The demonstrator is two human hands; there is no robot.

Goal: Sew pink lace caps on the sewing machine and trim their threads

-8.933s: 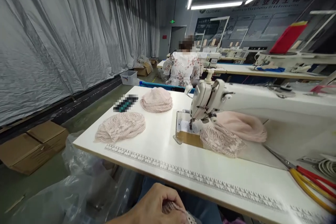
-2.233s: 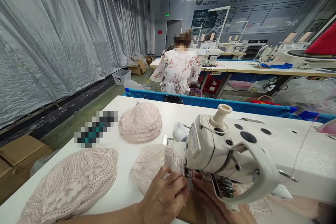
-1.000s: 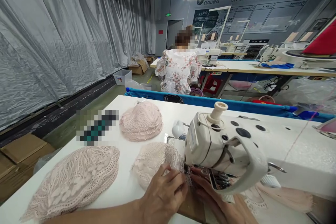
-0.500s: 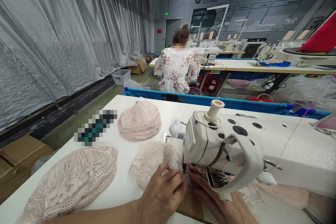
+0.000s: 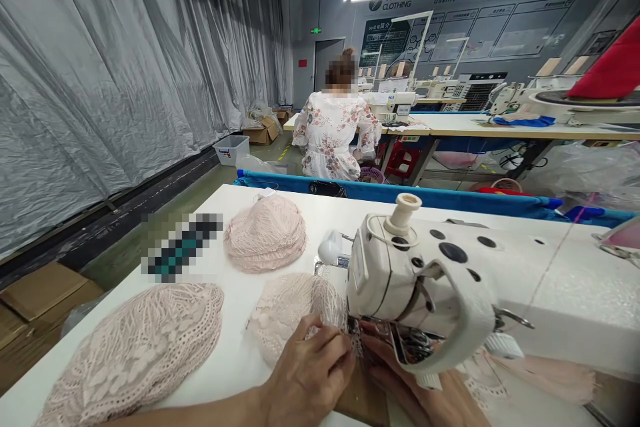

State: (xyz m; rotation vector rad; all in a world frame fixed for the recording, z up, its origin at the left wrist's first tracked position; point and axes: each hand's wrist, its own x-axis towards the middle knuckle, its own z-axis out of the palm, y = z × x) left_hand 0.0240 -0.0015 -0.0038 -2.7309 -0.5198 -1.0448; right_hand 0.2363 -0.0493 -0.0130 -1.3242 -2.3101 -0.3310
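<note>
A sewing machine (image 5: 390, 267) with a white head stands on the white table. Beside its needle area lies a pale pink lace piece (image 5: 285, 313), partly bunched, its edge running under the head. My left hand (image 5: 313, 363) is closed on that lace edge, with bent fingers pressed together just left of the needle. On the other side, my right hand (image 5: 420, 387) reaches under the head and grips the same edge; the machine's curved guard hides part of its fingers. The needle itself is hidden.
Stacked pale pink lace cups (image 5: 265, 233) sit at the back of the table, and a larger lace pile (image 5: 135, 347) lies at the left. More pink fabric (image 5: 550, 377) is right of my right hand. Ahead, beyond a blue cloth trough (image 5: 425, 195), a person (image 5: 334, 130) sits facing away.
The view has shifted very slightly. Both hands keep almost the same position at the needle area, and the lace shows no clear movement.
</note>
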